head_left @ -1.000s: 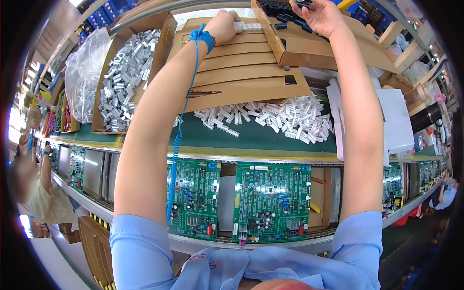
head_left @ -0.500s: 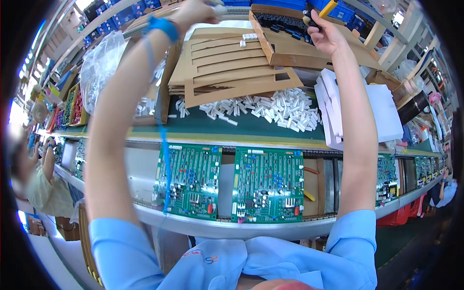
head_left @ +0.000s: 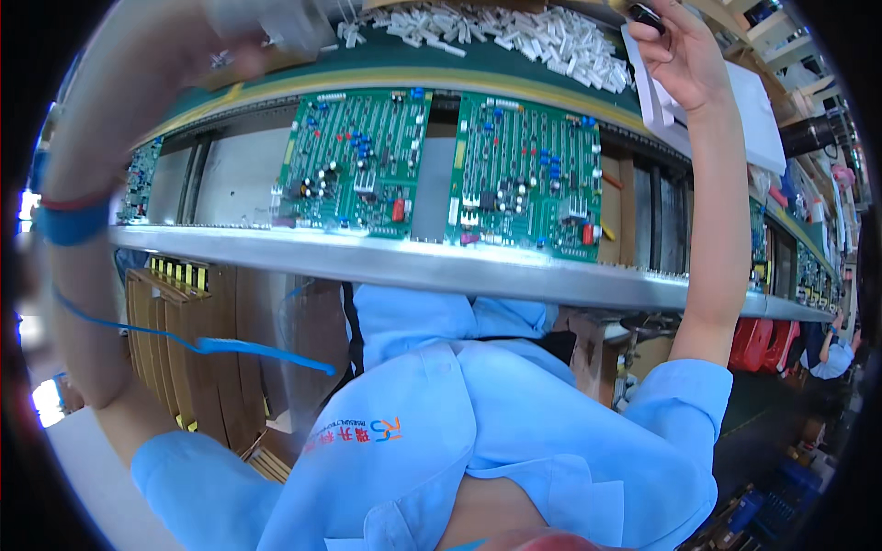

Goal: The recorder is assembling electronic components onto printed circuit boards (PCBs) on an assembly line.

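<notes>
1. The right hand (head_left: 684, 60) was at the top of the view, its fingers bent and closed around a small dark part (head_left: 646, 16), which was glossy and partly cut by the upper edge.
2. The left hand (head_left: 216, 32) was at the upper left and very blurred. A whitish thing (head_left: 299, 23) showed just beside its fingers – I cannot tell if the hand was holding it, nor how wide the fingers were.
3. A blue wrist band (head_left: 78, 223) was around the left wrist, and a blue cord (head_left: 266, 351) hung across below the forearm.
4. Between the two arms, the left circuit board (head_left: 354, 161) and the right circuit board (head_left: 528, 174) lay side by side and apart, behind a metal rail (head_left: 413, 259). Each carried a red component near its lower right corner.
5. Beyond the boards, a pile of white connectors (head_left: 560, 46) lay loosely on the green mat (head_left: 386, 66).
6. A white stack (head_left: 763, 129) stood beside the right forearm – partly hidden by it.
</notes>
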Available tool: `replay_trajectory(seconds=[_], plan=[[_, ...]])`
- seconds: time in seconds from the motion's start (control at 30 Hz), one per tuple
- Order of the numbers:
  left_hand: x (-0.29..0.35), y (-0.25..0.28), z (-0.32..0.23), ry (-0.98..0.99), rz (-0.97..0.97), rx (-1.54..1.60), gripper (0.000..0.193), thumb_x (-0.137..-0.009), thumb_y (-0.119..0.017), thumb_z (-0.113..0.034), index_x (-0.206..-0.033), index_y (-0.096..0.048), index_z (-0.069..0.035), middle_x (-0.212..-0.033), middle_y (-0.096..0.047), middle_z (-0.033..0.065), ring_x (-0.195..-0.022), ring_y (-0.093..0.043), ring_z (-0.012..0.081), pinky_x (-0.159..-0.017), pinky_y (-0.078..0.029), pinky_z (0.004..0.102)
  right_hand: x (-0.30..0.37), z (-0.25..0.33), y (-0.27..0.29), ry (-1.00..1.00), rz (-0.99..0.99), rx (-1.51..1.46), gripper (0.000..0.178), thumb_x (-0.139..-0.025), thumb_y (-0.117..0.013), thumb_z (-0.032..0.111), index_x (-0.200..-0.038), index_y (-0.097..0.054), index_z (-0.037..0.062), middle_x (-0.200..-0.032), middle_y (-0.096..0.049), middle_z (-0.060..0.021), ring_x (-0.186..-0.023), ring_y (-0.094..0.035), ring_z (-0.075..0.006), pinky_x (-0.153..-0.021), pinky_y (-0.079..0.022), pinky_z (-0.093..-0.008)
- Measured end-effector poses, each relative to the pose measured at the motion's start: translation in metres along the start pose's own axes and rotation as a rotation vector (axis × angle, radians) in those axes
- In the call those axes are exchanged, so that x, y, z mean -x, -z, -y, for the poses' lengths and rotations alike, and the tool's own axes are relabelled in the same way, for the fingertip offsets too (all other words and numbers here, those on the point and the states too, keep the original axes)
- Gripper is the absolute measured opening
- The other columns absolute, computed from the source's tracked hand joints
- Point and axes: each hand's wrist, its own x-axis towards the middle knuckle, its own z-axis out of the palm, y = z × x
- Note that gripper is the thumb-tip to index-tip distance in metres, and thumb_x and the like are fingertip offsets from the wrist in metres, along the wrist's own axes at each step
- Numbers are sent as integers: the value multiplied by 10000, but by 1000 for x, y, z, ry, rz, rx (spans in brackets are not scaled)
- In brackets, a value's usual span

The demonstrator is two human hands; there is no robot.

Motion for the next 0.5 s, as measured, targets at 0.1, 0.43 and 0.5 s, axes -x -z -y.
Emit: replay_trajectory(seconds=[0.1,0.43,0.5], plan=[[2,-46,73,184,13,-244,366,-890,-659,-181,-1213,-606,-18,-985,-676,60,-787,-637,95,-585,-498,188,34,-14,-4,16,-94,3,151,-888,-675,211,-920,-678,64,-815,-695,-62,-565,-601,-96,-370,-386,-154],[1,-66,144,244,55,-74,275,-926,-649,-184,-1142,-640,-15,-921,-669,48,-739,-606,76,-580,-505,186,92,-60,-13,-125,234,787,347,-794,-772,174,-1097,-674,36,-819,-663,-17,-601,-600,-51,-484,-458,-182],[1,-65,148,272,40,-101,270,-925,-650,-180,-1139,-644,-16,-914,-672,49,-734,-602,73,-579,-507,188,106,-66,-21,-218,230,829,312,-809,-744,115,-1113,-697,63,-763,-657,-8,-559,-570,-42,-465,-446,-184]])
